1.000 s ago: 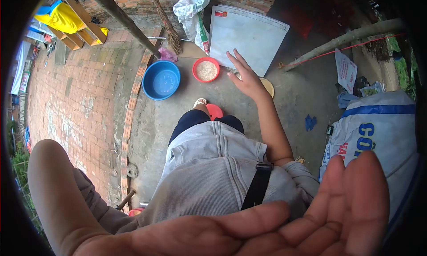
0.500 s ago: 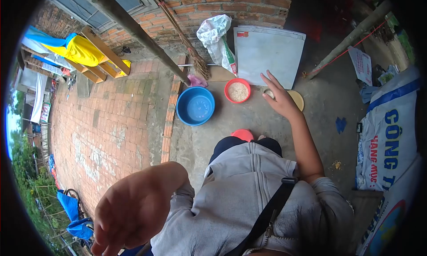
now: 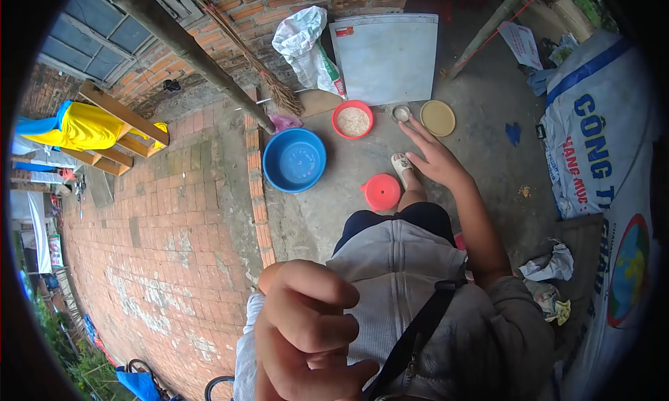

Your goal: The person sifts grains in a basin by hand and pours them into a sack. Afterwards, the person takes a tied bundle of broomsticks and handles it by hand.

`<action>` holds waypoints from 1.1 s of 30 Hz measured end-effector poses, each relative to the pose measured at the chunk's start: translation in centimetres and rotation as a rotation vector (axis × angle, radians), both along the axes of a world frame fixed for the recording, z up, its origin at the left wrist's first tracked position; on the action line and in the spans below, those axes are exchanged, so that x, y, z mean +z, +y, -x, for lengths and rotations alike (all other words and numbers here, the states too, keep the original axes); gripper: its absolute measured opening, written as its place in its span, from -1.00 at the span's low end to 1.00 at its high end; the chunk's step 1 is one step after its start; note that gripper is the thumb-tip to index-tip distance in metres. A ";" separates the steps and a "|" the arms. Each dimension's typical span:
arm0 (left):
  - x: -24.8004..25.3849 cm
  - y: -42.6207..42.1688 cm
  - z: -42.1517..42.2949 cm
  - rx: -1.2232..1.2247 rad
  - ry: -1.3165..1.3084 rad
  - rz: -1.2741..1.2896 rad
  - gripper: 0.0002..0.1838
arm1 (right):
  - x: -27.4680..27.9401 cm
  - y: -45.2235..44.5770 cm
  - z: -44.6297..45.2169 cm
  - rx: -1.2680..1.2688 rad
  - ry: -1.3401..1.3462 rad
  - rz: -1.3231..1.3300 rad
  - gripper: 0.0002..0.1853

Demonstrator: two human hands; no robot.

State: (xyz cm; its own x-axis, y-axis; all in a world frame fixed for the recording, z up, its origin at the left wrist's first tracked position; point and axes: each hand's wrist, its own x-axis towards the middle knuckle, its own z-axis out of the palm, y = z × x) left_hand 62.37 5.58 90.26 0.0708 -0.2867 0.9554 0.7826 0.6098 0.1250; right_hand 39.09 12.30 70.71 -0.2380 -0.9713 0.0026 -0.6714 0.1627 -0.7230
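My left hand point(image 3: 306, 338) is raised close to the camera, in front of my jacket. Its fingers are bent and apart, with nothing visible in them. Over the concrete floor, my right hand point(image 3: 439, 160) is stretched forward with straight fingers and holds nothing. Its fingertips appear just below a small metal cup point(image 3: 401, 114); whether they touch it I cannot tell. Beside the cup lies a round tan lid point(image 3: 437, 118). A red bowl of pale grains or flakes point(image 3: 352, 120) sits to the left, and a large blue basin point(image 3: 294, 160) further left.
Near my shoe point(image 3: 402, 162) is a red plastic stool or lid point(image 3: 382, 192). A white board point(image 3: 383, 59) leans on the brick wall, beside a white sack point(image 3: 303, 45) and a straw broom point(image 3: 279, 94). A wooden pole point(image 3: 188, 49) slants down. Large printed sacks point(image 3: 592, 122) line the right side.
My left hand has moved right, its fingers bending from an open palm. The view has shifted, showing more of the red item and my shoe. My right hand stays outstretched.
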 end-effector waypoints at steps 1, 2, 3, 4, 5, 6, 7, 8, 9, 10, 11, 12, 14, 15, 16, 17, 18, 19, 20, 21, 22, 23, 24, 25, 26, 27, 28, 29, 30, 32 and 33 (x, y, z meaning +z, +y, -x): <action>0.1 0.1 0.2 -0.048 0.038 -0.121 -0.75 | 0.2 0.1 -0.1 -0.010 0.009 -0.004 -0.39; 0.0 0.5 -0.2 -0.028 0.037 -0.218 -0.69 | 0.3 0.2 -0.4 -0.016 0.055 -0.001 -0.37; -0.1 0.6 -0.6 -0.032 0.039 -0.222 -0.69 | 0.4 0.3 -0.6 -0.020 0.099 0.004 -0.36; -0.2 0.5 -0.8 -0.131 0.033 -0.182 -0.72 | 0.5 0.5 -0.9 -0.021 0.103 0.005 -0.36; -0.2 0.4 -0.9 -0.230 0.031 -0.135 -0.75 | 0.7 0.6 -1.1 -0.005 0.105 0.007 -0.37; -0.2 0.2 -1.2 -0.286 -0.046 -0.114 -0.75 | 0.8 0.7 -1.0 0.009 0.106 0.009 -0.38; -0.8 -0.3 -1.7 -0.287 -0.173 0.034 -0.63 | 0.7 0.6 -0.7 0.003 0.111 0.016 -0.38; -0.9 -0.5 -1.8 -0.335 -0.192 0.089 -0.59 | 0.5 0.7 -0.4 -0.006 0.117 0.023 -0.38; -0.8 -0.4 -1.6 -0.384 -0.215 0.139 -0.55 | 0.2 0.9 -0.2 -0.016 0.117 0.025 -0.39; -0.7 0.5 -0.5 -0.453 -0.153 0.035 -0.72 | -0.1 0.9 0.1 -0.024 0.118 0.038 -0.40; -0.4 1.5 0.7 -0.519 -0.096 -0.074 -0.72 | -0.3 0.9 0.2 -0.029 0.102 0.028 -0.40; -0.6 1.8 0.7 -0.625 -0.155 -0.064 -0.70 | -0.4 1.1 0.3 -0.020 0.054 0.028 -0.40; -0.8 2.7 2.1 -0.637 -0.163 -0.102 -0.71 | -0.6 1.2 1.3 -0.024 0.015 0.047 -0.41; -1.0 3.1 3.1 -0.627 -0.170 -0.145 -0.71 | -1.0 1.4 1.9 -0.044 0.011 0.042 -0.41; -1.3 3.0 4.4 -0.686 -0.138 -0.121 -0.70 | -1.3 1.6 2.5 -0.046 -0.003 0.045 -0.41; -1.2 2.9 5.7 -0.702 -0.142 -0.133 -0.70 | -1.7 1.9 3.2 -0.044 -0.021 0.045 -0.42; -1.0 2.7 7.0 -0.765 -0.219 -0.085 -0.67 | -2.0 2.3 4.0 -0.050 -0.030 0.057 -0.42; -1.0 2.5 8.5 -0.828 -0.290 -0.029 -0.64 | -2.3 2.6 5.1 -0.063 -0.032 0.051 -0.42; -1.4 2.5 9.8 -0.906 -0.324 -0.042 -0.73 | -2.8 3.2 6.3 -0.065 -0.050 0.028 -0.42; -1.8 2.5 11.5 -0.920 -0.327 -0.042 -0.73 | -3.3 3.6 7.3 -0.064 -0.071 0.010 -0.42; -2.2 2.6 13.4 -0.876 -0.274 0.086 -0.82 | -3.8 4.1 8.6 -0.080 -0.073 -0.009 -0.43; -2.7 2.8 15.5 -0.833 -0.215 0.212 -0.58 | -4.4 4.6 10.1 -0.075 -0.072 0.005 -0.43; -3.3 3.3 17.4 -0.847 -0.213 0.214 -0.58 | -4.8 4.9 11.6 -0.074 -0.077 0.005 -0.43; -4.0 3.9 19.0 -0.820 -0.255 0.128 -0.80 | -5.0 5.3 13.2 -0.064 -0.084 -0.001 -0.43; -4.4 4.6 20.7 -0.787 -0.293 0.040 -0.86 | -5.0 5.5 14.8 -0.063 -0.084 -0.009 -0.43; -4.3 3.9 22.6 -0.620 -0.405 0.195 -0.79 | -4.9 5.6 16.6 -0.055 -0.089 0.020 -0.43; -4.6 3.3 23.8 -0.297 -0.596 0.388 -0.80 | -4.8 6.0 18.4 -0.051 -0.097 0.049 -0.44; -4.8 3.3 25.3 -0.134 -0.773 0.353 -0.83 | -4.6 6.1 20.2 -0.048 -0.104 0.043 -0.44; -6.0 3.1 26.6 -0.038 -0.918 0.250 -0.81 | -4.3 6.0 21.8 -0.065 -0.118 0.098 -0.44; -7.6 2.2 28.8 0.037 -1.096 0.067 -0.64 | -4.3 6.0 24.6 -0.096 -0.123 0.188 -0.43; -8.3 2.2 29.7 0.104 -1.142 -0.048 -0.63 | -4.4 6.0 25.8 -0.097 -0.132 0.180 -0.43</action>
State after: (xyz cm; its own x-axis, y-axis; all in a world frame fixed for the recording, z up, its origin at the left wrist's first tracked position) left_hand 32.64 7.77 81.91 -0.8049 -0.3682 0.4653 0.1437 0.6399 0.7549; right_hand 13.24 18.33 66.31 -0.3398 -0.9306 0.1363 -0.5569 0.0823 -0.8265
